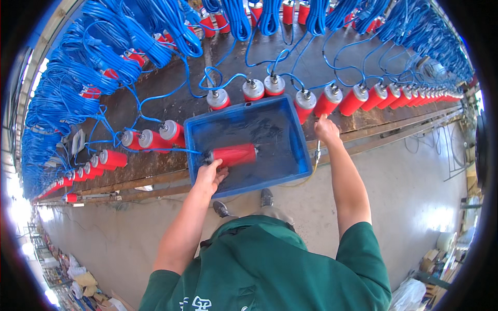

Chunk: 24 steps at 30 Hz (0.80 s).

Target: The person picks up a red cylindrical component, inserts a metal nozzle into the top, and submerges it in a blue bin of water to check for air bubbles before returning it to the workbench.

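Note:
My left hand (pixel 208 177) is closed around the end of a red cylinder (pixel 234 155) with metal ends. The cylinder lies sideways inside a blue plastic tub (pixel 189 136), in what looks like water, and is slightly blurred. From its left end a blue cable (pixel 171 150) runs out over the tub's rim. To the right of the tub, my right hand (pixel 327 129) has its fingers closed at the lower end of another red cylinder (pixel 329 100) with a grey cap. That cylinder stands tilted at the table's edge, its cable leading away.
More red cylinders (pixel 354 100) line the dark table (pixel 155 98) on both sides. Coiled blue cables (pixel 166 26) are heaped along the far side. A metal nozzle (pixel 317 151) with a yellow hose hangs below my right hand. Boxes and bags lie on the floor behind.

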{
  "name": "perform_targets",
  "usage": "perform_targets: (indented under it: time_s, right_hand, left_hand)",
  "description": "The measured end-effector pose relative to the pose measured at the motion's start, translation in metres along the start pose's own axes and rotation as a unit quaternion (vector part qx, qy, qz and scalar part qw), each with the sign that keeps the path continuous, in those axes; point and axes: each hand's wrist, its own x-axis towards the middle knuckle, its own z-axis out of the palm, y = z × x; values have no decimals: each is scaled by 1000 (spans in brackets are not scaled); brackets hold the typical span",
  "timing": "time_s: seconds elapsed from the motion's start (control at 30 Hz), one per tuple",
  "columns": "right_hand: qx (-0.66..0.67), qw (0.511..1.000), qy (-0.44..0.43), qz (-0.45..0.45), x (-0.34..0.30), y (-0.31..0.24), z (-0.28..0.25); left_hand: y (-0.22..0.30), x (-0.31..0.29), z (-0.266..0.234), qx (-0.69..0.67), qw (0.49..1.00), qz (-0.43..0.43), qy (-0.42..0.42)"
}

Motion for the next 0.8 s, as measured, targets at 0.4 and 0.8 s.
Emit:
perform_targets:
  time_s: [0.4,0.8]
  right_hand:
    - [160,984,78,8,18,7,51]
    - [345,930,127,-2,-105,-58,-16]
  left_hand:
    - [7,-67,-8,475,830,288,-43]
    - [-4,-87,-3,515,695,501,31]
